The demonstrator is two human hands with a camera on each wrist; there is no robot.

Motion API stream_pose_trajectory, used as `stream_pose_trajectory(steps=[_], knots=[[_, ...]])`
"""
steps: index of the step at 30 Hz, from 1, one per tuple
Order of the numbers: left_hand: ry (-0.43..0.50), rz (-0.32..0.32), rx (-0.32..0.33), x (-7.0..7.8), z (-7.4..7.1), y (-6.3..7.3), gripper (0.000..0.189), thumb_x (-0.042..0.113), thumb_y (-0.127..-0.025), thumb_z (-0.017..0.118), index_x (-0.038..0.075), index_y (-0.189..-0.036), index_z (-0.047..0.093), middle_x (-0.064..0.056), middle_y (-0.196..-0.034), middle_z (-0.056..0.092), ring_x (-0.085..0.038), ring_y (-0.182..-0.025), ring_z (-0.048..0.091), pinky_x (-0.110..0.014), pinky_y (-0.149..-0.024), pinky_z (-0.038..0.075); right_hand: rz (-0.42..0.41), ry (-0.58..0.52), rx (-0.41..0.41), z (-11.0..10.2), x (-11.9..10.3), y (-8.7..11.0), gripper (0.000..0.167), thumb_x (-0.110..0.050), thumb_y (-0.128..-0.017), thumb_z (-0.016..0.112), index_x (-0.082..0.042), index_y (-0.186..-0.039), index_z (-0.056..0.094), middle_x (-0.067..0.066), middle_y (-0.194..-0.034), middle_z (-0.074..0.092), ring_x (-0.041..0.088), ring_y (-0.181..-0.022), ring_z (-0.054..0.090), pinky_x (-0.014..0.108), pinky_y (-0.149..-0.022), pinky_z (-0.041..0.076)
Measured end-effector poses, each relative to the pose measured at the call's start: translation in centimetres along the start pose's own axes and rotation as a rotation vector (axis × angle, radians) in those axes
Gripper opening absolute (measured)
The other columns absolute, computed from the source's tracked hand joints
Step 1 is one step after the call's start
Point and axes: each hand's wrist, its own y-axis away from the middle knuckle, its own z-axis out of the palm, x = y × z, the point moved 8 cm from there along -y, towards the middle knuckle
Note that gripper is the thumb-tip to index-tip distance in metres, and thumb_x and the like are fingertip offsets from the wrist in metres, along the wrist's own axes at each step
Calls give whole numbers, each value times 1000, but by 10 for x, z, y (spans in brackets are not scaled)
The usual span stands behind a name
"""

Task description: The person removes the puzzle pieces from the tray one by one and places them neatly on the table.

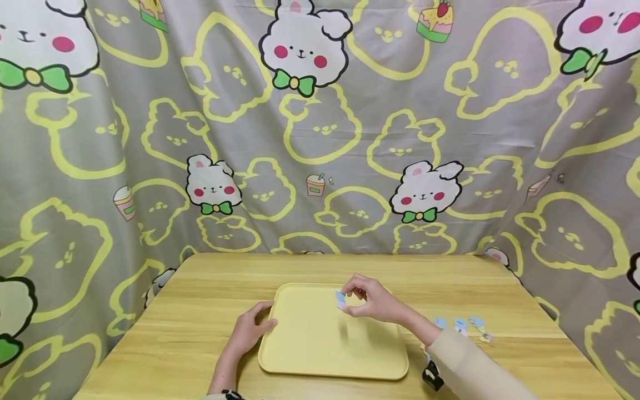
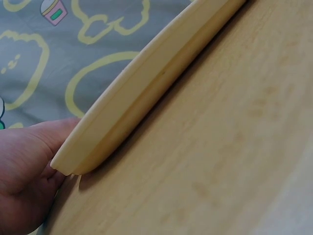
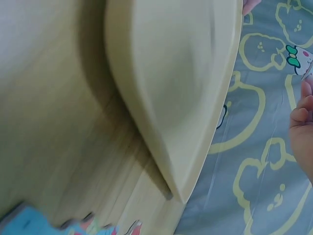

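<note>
A yellow rectangular tray (image 1: 325,347) lies on the wooden table. My left hand (image 1: 250,328) holds its left edge, thumb at the rim; in the left wrist view the hand (image 2: 24,171) is at the tray's corner. Above the tray, my right hand (image 1: 372,300) pinches a small flat piece (image 1: 341,299), light blue with a pale pinkish part, between thumb and fingers. The piece casts a shadow on the tray and does not touch it. In the right wrist view, the right hand (image 3: 302,122) shows only at the edge.
Right of the tray, several small flat blue and multicoloured pieces (image 1: 460,323) lie on the table (image 1: 540,355), partly behind the right forearm. A black object (image 1: 432,376) sits by the right sleeve. A patterned grey curtain (image 1: 320,139) hangs behind the table.
</note>
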Motion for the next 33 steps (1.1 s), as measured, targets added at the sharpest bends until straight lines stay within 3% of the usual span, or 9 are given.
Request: stream_pose_trajectory(steps=[5, 14, 22, 33], knots=[[-6, 3, -2, -1, 0, 0, 48, 20, -88, 73, 9, -132, 60, -18, -139, 58, -42, -135, 46, -58, -115, 34, 1, 5, 8, -5, 2, 8, 22, -15, -82, 78, -12, -101, 67, 4, -85, 57, 21, -71, 47, 17, -61, 40], [-11, -4, 2, -2, 0, -1, 48, 21, -87, 73, 10, -132, 60, -18, -139, 57, -43, -136, 45, -58, -115, 33, 40, 54, 33, -19, 5, 27, 24, -11, -80, 78, -8, -101, 66, 1, -85, 56, 2, -71, 41, 23, -57, 42], [-29, -10, 1, -2, -2, -1, 49, 22, -88, 73, 10, -133, 59, -18, -141, 56, -43, -136, 44, -59, -116, 33, 54, 84, 26, -37, 16, 53, 20, -19, -85, 76, -14, -101, 65, 9, -85, 55, 20, -70, 45, 17, -59, 38], [-8, -3, -31, -3, 0, 0, 50, 24, -90, 71, 9, -135, 57, -19, -141, 55, -43, -138, 42, -60, -115, 33, 83, 107, 7, -56, 30, 89, 20, -21, -87, 74, -16, -103, 62, 6, -85, 51, 20, -70, 43, 19, -56, 37]])
